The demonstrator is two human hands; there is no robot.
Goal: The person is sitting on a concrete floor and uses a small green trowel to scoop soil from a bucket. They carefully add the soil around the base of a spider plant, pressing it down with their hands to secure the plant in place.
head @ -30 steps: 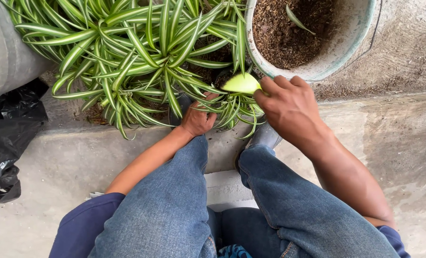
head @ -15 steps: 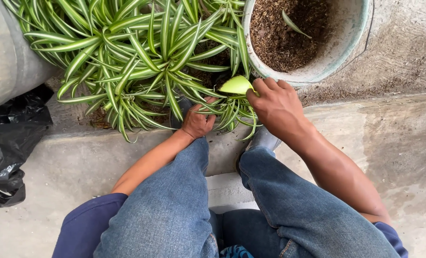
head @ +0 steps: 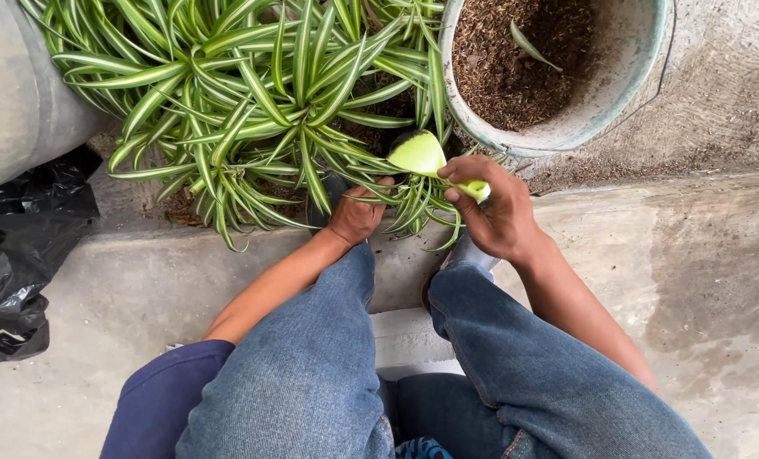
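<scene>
Head view, looking down past both denim knees point(head: 311, 374) at a concrete step point(head: 184, 280).

Right hand point(head: 498, 212): fingers wrapped around the handle of a light green plastic scoop point(head: 422, 155), grip closed on it. The scoop's bowl points toward 11 o'clock from the hand, dark soil clinging to its upper edge. It sits between the plant and the pail, just under the pail's rim.

Left hand point(head: 358, 212): pushed into the base of a spider plant point(head: 252, 102), fingers curled among the lower leaves. Whether it pinches a leaf or only presses them aside, cannot tell; leaves cover the fingertips.

The spider plant, with striped green-and-cream leaves, fills the frame from 10 to 12 o'clock. Its arching leaves spill over the step edge and cross in front of both hands, hiding most of the soil under the plant.

At 1 o'clock, a pale, worn pail point(head: 583, 119) holds brown, coarse potting mix, with one loose green leaf point(head: 528, 44) lying on top. The pail's rim is just beside the scoop.

At 9 o'clock, a grey curved container wall point(head: 14, 102) is cut off by the frame edge. Below it, at 8 o'clock, crumpled black plastic sheeting point(head: 18, 255) lies on the concrete, well apart from the hands.

A dark blue sleeve point(head: 154, 399) shows at 7 o'clock.
</scene>
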